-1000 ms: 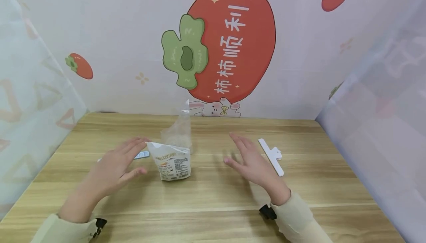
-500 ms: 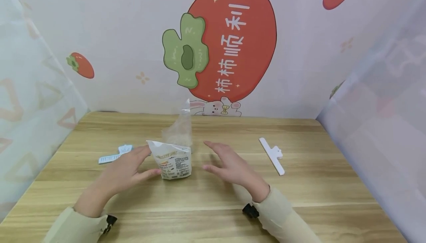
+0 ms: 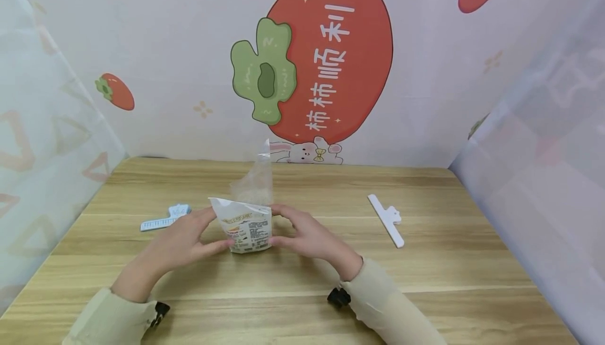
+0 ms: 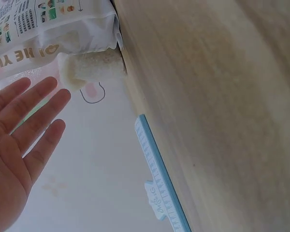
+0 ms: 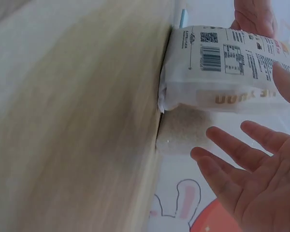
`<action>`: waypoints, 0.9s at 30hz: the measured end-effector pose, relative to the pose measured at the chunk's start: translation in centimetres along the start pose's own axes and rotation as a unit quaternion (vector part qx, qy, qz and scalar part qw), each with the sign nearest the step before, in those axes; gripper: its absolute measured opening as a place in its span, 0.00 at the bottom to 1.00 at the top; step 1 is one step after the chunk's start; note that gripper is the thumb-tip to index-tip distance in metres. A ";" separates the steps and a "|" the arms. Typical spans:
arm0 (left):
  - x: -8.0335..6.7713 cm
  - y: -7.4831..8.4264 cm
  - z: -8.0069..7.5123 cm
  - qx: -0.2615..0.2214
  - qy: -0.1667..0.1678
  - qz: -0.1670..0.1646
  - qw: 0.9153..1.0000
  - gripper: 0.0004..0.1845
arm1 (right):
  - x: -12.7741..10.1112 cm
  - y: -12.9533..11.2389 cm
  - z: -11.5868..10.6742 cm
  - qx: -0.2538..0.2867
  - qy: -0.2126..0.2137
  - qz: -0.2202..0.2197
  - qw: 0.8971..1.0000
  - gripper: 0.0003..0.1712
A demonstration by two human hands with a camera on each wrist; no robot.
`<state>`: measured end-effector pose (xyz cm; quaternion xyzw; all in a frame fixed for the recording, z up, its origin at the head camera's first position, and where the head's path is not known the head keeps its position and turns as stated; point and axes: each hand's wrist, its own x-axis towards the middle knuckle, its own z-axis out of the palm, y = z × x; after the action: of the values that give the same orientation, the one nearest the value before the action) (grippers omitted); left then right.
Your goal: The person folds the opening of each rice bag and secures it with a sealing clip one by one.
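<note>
Two hands at one small white printed bag [image 3: 247,229], standing upright near the middle of the one wooden table [image 3: 425,276]. Left hand [image 3: 181,240] beside the bag's left face, fingers straight and slightly spread, thumb tip at the lower front corner; whether the fingers actually touch is hard to tell. Right hand [image 3: 304,233] at the bag's right face, fingers likewise straight and a little apart, thumb near the bottom edge, nothing pinched or gripped. Just behind the bag and touching it, one clear plastic bag [image 3: 255,183] with pale grains in its base, top standing open and upright. Two sealing clips flat on the table: one light blue clip [image 3: 165,218] left of the left hand, one white clip [image 3: 387,219] well apart on the right.
</note>
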<state>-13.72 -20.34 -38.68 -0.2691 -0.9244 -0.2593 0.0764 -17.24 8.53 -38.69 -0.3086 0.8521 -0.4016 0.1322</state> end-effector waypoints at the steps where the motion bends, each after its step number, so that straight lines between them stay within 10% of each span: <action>1: 0.0 0.0 0.0 -0.007 -0.003 -0.004 1.000 0.29 | 0.2 0.0 0.1 0.002 -0.003 -0.001 1.000 0.37; 27: 0.7 -0.2 -0.1 -0.159 -0.031 -0.038 0.986 0.21 | 1.6 -0.1 0.9 0.089 -0.020 0.005 0.996 0.24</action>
<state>-14.45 -20.23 -38.45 -0.2508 -0.8827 -0.3973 -0.0062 -18.01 6.95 -39.18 -0.2988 0.8119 -0.4688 0.1781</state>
